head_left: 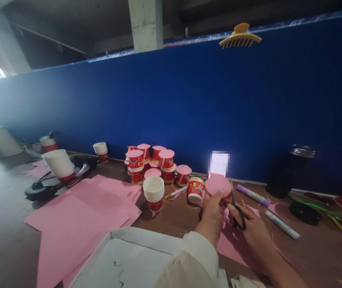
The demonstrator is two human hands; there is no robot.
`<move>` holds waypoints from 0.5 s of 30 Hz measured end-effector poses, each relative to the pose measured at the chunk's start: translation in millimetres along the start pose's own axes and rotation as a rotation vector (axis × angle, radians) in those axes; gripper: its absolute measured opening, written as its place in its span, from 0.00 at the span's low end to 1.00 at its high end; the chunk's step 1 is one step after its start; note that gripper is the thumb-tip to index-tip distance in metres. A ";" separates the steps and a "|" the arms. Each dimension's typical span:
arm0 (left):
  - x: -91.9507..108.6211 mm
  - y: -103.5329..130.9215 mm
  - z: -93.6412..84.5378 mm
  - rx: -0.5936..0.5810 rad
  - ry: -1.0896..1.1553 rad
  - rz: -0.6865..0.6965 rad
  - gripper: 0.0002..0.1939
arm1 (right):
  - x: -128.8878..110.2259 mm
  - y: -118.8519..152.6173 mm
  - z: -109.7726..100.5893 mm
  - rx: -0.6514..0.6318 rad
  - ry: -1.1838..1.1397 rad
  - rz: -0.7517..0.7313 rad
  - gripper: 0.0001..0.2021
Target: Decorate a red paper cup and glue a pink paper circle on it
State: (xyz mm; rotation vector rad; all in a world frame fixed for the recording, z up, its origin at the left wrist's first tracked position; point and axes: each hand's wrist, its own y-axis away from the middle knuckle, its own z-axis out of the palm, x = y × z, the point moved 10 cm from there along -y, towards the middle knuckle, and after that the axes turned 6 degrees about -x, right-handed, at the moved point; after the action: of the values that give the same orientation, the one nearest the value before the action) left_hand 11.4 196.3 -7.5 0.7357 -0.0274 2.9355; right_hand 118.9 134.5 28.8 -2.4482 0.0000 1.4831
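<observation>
My left hand [212, 216] holds a round piece of pink paper [218, 186] by its lower edge; a bit of red shows under the round, but I cannot make out what it is. In my right hand [250, 226] is a pair of scissors [239, 218], fingers through the black handles. The blades rise along the right edge of the pink round; whether they are parted is unclear. Left of my hands a red paper cup [195, 190] stands on the table. Beneath them lies a pink sheet [234, 248].
Stacked red cups topped with pink rounds [167, 160] stand against the blue partition [113, 100]. Nested white cups [153, 192] sit nearer. Pink sheets [83, 216] and a white box [129, 260] lie left; a glue stick [253, 195], marker [282, 225] and dark bottle [288, 170] are right.
</observation>
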 end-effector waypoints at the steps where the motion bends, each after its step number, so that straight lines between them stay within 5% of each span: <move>1: -0.1 0.1 -0.6 0.006 -0.007 0.000 0.26 | 2.3 0.6 2.1 -0.021 -0.046 0.036 0.16; 15: -2.5 -2.5 -3.1 0.007 -0.007 -0.002 0.26 | 1.9 1.1 3.3 -0.012 -0.027 0.011 0.22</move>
State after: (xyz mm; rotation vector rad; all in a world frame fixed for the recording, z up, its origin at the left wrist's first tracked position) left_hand 12.4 198.7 -11.5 0.7469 -0.0174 2.9326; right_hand 116.8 134.5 25.5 -2.4412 -0.0007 1.5252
